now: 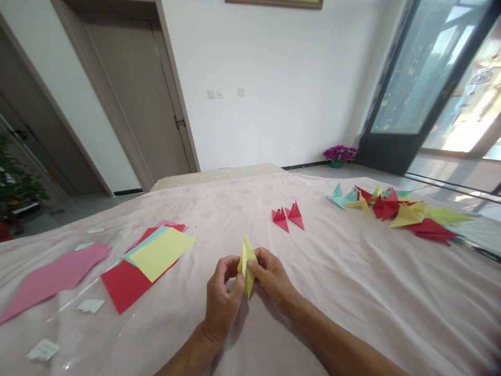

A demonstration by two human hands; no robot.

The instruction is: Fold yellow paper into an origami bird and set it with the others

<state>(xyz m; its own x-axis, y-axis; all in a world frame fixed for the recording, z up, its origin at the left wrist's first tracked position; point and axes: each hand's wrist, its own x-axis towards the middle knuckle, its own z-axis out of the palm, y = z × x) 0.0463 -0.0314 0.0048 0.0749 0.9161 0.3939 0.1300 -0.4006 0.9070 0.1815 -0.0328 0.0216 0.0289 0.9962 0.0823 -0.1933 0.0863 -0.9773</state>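
A yellow folded paper [246, 261], narrow and diamond-shaped with pointed ends, stands upright between my two hands above the table. My left hand [223, 292] pinches its left edge between thumb and fingers. On the other side, my right hand [274, 277] grips the right edge, its thumb pressed on the front face. The fingertips behind the paper are hidden. Just beyond my hands, two red folded paper cranes [287, 216] lie side by side on the cloth.
To the left are stacked yellow, blue and red paper sheets [162, 253], pink sheets [58, 277], clear plastic wrapping and white scraps [43, 350]. Several coloured paper cranes [391, 206] are heaped at the right. A pale pink cloth [371, 303] covers the table.
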